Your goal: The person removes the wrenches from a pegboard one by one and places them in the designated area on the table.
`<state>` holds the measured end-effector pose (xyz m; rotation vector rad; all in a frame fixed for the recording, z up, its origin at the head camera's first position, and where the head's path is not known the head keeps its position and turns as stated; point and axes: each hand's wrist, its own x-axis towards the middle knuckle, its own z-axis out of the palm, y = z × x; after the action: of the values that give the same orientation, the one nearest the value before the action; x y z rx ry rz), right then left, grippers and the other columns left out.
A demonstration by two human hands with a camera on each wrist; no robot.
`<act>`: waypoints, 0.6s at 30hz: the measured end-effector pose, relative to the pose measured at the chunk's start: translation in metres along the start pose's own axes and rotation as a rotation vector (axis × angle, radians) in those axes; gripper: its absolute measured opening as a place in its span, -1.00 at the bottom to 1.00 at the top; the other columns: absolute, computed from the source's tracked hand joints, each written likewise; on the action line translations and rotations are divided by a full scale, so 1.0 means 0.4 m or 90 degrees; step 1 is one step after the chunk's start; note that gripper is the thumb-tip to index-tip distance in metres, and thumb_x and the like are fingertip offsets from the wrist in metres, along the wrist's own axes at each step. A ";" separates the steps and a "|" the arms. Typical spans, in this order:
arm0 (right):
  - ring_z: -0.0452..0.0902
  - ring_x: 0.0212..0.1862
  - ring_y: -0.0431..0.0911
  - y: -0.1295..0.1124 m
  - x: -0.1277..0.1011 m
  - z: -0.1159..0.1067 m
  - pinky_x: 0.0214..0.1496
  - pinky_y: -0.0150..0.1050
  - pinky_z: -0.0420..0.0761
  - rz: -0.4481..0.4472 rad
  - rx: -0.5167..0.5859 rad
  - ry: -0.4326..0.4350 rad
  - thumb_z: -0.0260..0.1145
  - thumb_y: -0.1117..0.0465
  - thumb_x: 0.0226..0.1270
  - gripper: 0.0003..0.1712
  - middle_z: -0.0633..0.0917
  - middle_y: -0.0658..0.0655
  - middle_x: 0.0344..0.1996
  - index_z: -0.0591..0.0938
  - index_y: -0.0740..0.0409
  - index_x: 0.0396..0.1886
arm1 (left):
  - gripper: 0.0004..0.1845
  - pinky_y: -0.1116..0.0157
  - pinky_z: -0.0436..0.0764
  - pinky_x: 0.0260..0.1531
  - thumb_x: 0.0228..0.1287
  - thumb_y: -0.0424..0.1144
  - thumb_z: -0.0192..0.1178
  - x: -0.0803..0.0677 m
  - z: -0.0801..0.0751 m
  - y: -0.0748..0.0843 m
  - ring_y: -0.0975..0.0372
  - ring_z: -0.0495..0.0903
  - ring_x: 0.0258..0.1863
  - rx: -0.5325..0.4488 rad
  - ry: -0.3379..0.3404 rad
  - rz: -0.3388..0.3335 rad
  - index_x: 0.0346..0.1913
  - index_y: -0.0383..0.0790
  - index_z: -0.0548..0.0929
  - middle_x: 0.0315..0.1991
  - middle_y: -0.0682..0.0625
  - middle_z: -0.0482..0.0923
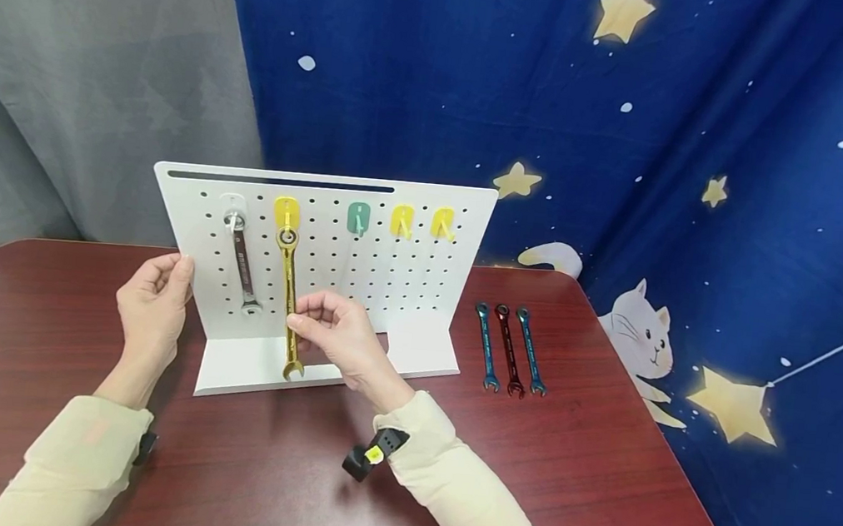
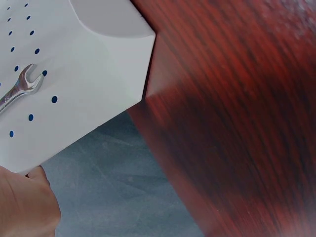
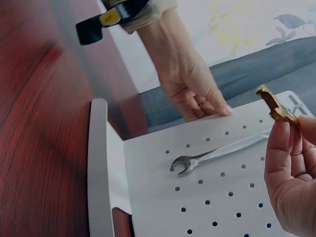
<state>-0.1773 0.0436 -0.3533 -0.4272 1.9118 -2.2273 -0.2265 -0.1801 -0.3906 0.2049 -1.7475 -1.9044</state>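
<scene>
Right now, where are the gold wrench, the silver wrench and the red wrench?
gold wrench (image 1: 287,285), head view, mid-shaft above the pinching fingers.
silver wrench (image 3: 222,152), right wrist view, on its shaft.
red wrench (image 1: 507,350), head view, mid-shaft, on the table.

The right hand (image 1: 340,335) pinches the gold wrench (image 1: 287,301) hanging on the pegboard (image 1: 418,296); the left hand (image 1: 155,302) seemingly steadies the pegboard's left edge. Three wrenches (image 1: 510,349) lie right of it.

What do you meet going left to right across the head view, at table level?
Left hand → silver wrench → gold wrench → right hand → blue wrench → red wrench → second blue wrench.
</scene>
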 end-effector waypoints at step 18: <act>0.49 -0.51 -0.29 -0.039 -0.012 0.014 -0.42 -0.44 0.55 -0.006 0.048 -0.037 0.18 0.53 0.26 -0.76 0.57 -0.04 -0.50 0.42 0.60 -0.11 | -0.97 0.63 0.48 -0.50 0.27 -0.29 0.21 -0.002 0.000 -0.001 0.44 0.42 -0.58 -0.013 -0.001 0.000 -0.32 -0.10 0.63 -0.60 0.18 0.52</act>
<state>-0.1701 0.0423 -0.3376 -0.4849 1.7943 -2.2576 -0.2259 -0.1796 -0.3912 0.1955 -1.7278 -1.9217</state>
